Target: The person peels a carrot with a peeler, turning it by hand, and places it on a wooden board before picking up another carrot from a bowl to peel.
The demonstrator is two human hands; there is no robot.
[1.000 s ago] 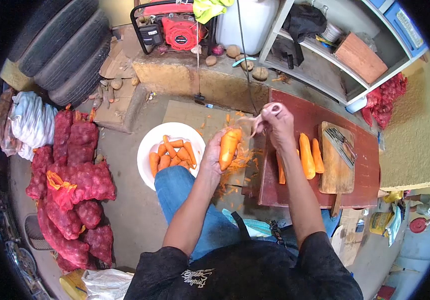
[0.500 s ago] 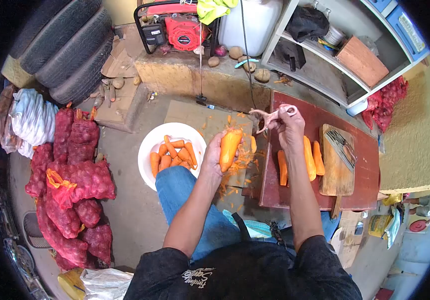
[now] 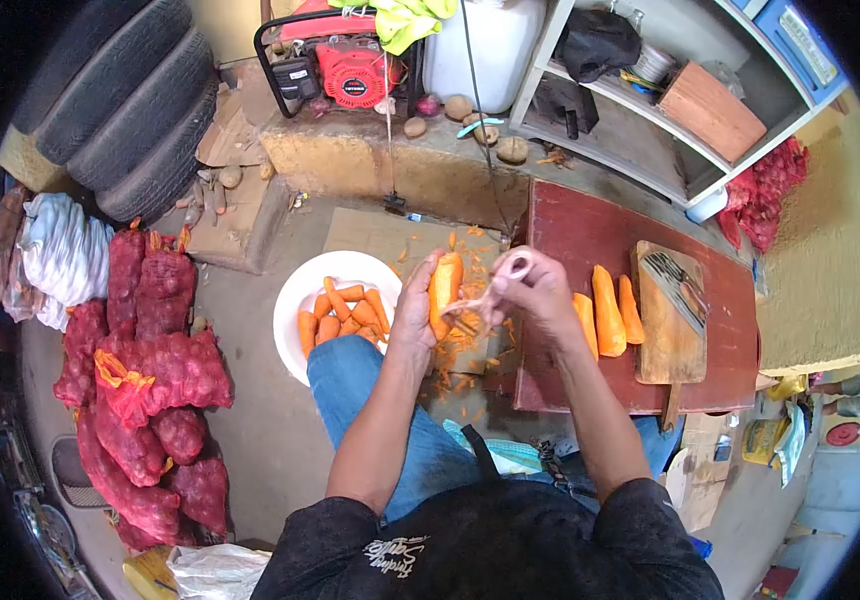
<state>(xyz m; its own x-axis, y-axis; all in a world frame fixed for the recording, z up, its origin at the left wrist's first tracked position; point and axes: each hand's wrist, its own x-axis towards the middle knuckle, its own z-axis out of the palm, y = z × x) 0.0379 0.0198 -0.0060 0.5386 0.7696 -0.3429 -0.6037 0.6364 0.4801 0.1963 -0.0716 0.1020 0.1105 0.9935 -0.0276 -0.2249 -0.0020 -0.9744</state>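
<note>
My left hand [image 3: 418, 305] is closed around a thick orange carrot [image 3: 444, 290], held upright over the floor. In my right hand [image 3: 535, 295] is a pale pink peeler [image 3: 480, 303], its head against or very close to the carrot's right side. Orange peelings [image 3: 470, 370] lie scattered on cardboard below. Left of my hands, a white basin [image 3: 290, 290] holds several carrots [image 3: 348, 310]. To the right, peeled carrots [image 3: 608, 315] rest on a dark red table [image 3: 575, 235], partly behind my right arm, beside a wooden cutting board [image 3: 672, 345] with knives [image 3: 685, 285] on it.
Red mesh sacks [image 3: 165, 380] are piled on the floor at left, below stacked tires [image 3: 140, 120]. A red generator [image 3: 355, 75] and a white container [image 3: 485, 55] stand on a ledge ahead. A grey shelf [image 3: 630, 100] is at upper right.
My right hand has lowered and moved left, bringing the peeler from above the table to the carrot. My left hand has shifted slightly left and the carrot stands more upright.
</note>
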